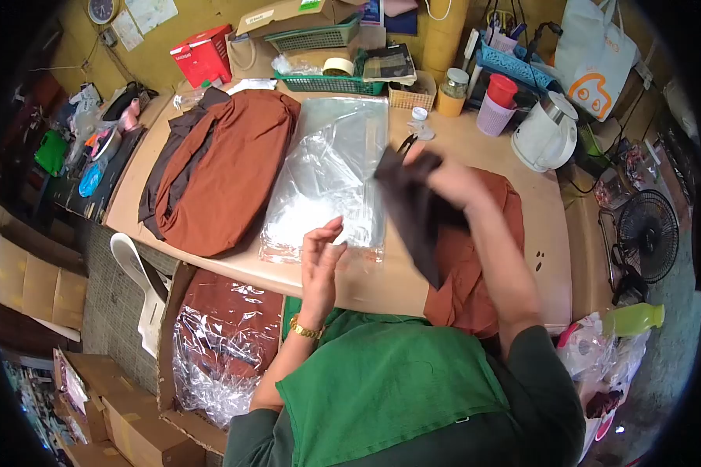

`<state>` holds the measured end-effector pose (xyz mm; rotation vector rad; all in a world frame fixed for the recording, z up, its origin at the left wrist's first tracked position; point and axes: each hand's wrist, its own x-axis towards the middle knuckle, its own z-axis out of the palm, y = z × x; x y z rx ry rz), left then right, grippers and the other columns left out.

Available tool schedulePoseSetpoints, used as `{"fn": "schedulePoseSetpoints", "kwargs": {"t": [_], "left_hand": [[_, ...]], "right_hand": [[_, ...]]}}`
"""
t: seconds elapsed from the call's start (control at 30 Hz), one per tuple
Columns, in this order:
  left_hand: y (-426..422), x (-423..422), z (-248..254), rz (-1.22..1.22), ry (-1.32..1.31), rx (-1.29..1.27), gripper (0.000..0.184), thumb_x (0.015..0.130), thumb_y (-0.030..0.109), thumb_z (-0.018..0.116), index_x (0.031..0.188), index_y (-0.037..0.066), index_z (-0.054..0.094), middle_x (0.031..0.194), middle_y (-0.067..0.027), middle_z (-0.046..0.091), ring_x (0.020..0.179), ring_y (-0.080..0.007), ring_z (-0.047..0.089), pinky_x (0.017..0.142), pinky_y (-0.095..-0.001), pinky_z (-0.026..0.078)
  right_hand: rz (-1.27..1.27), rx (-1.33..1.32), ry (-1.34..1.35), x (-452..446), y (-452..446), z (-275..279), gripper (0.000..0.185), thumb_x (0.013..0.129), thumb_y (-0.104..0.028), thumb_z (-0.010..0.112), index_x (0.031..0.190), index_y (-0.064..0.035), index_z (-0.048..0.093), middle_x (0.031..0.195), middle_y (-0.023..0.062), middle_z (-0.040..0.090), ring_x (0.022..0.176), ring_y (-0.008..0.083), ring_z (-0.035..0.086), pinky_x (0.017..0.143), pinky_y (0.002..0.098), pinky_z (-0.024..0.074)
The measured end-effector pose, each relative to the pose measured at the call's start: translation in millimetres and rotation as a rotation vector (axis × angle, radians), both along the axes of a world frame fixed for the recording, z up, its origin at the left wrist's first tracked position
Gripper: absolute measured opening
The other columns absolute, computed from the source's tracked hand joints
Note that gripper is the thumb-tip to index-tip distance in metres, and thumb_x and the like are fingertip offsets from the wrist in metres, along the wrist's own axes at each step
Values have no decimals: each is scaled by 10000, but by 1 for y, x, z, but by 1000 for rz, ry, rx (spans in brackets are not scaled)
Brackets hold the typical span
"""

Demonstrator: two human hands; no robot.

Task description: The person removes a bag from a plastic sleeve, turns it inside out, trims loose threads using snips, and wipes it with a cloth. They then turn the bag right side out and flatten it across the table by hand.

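My right hand (453, 180) is closed on a dark brown cloth (414, 218), which hangs down over the right side of the table. Beneath it lies a rust-brown garment (475, 272) near the table's front edge. My left hand (322, 249) is raised over the lower edge of a stack of clear plastic bags (327, 171), its fingers apart and holding nothing. To the left of the bags a pile of rust-brown garments (234, 171) rests with dark cloth (163, 167) at its edge. Black-handled scissors (406, 143) lie partly hidden behind the dark cloth.
An open carton (166, 350) with plastic-wrapped brown items (230, 335) stands below the table's front left edge. Along the back are green baskets (327, 84), a jar (452, 93), a red cup (501, 91) and a white kettle (544, 132). A black fan (648, 236) stands at the right.
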<state>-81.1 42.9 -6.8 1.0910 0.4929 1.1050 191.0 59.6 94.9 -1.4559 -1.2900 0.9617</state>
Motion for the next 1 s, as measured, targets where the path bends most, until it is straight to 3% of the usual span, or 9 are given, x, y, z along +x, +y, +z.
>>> {"fn": "schedulePoseSetpoints", "kwargs": {"t": [0.07, 0.17, 0.37, 0.5, 0.6, 0.63, 0.7, 0.83, 1.0], "left_hand": [[2, -7, -32, -61, -28, -280, 489, 1006, 461, 498, 1355, 128, 417, 1422, -140, 442, 1296, -301, 459, 1021, -471, 464], [-5, 6, -22, -190, -19, -601, 630, 982, 540, 493, 1460, 165, 326, 1415, -153, 435, 1275, -325, 478, 1005, -487, 480], [49, -17, 53, -228, -480, -418, 676, 971, 481, 549, 1506, 164, 283, 1486, -220, 405, 1352, -351, 429, 1061, -481, 445], [92, -78, 49, 256, -128, 28, 413, 895, 81, 677, 1280, 66, 528, 1189, -95, 619, 1070, -180, 607, 905, -290, 514], [96, -120, 20, 295, 731, 247, 250, 820, -18, 646, 1063, 44, 636, 1051, -73, 631, 953, -178, 608, 846, -297, 481], [93, -131, 5, 483, 1358, 788, 292, 783, 6, 664, 1071, 42, 627, 999, -105, 619, 961, -270, 601, 865, -375, 478], [70, -100, 24, 868, 1384, 876, 294, 765, 46, 681, 1055, 47, 631, 988, -137, 597, 967, -337, 580, 883, -441, 457], [48, -23, 26, 315, 928, 729, 276, 808, 167, 733, 995, 33, 580, 988, -158, 571, 918, -339, 582, 785, -441, 481], [13, 64, -5, 197, 1252, 840, 362, 788, 291, 766, 883, 24, 540, 879, -173, 542, 854, -388, 613, 733, -483, 530]], "right_hand": [[-268, 444, 167, -6, -4, 59, 299, 877, -248, 750, 1069, -38, 660, 1014, 15, 672, 936, 126, 624, 850, 290, 499], [-135, 690, 366, 7, -9, 131, 436, 889, -230, 712, 1228, 13, 585, 1163, 87, 649, 1058, 172, 608, 955, 323, 463], [-243, 895, 416, 44, -73, 136, 541, 882, -198, 653, 1345, 29, 487, 1267, 113, 597, 1124, 208, 580, 1009, 353, 424], [-577, 654, 533, 66, -121, 59, 616, 878, -177, 613, 1422, 39, 421, 1336, 131, 563, 1168, 232, 561, 1044, 373, 399], [-537, -260, -53, 86, -161, -80, 527, 792, -29, 639, 1308, 44, 557, 1288, 126, 602, 1032, 197, 617, 910, 322, 480], [-437, -224, -112, 76, -170, -113, 440, 786, -47, 679, 1212, 31, 602, 1161, 104, 635, 1002, 181, 616, 881, 315, 488], [-332, -194, -167, 67, -174, -145, 354, 780, -65, 718, 1117, 17, 648, 1034, 81, 668, 971, 165, 616, 852, 308, 497], [-516, -11, -135, 47, -174, -143, 293, 759, -96, 716, 1018, 27, 652, 994, 99, 655, 1020, 221, 629, 913, 330, 465], [-451, -89, -250, 50, -178, -135, 332, 769, -126, 705, 1045, 44, 635, 901, 141, 681, 938, 289, 662, 860, 352, 495]]}}
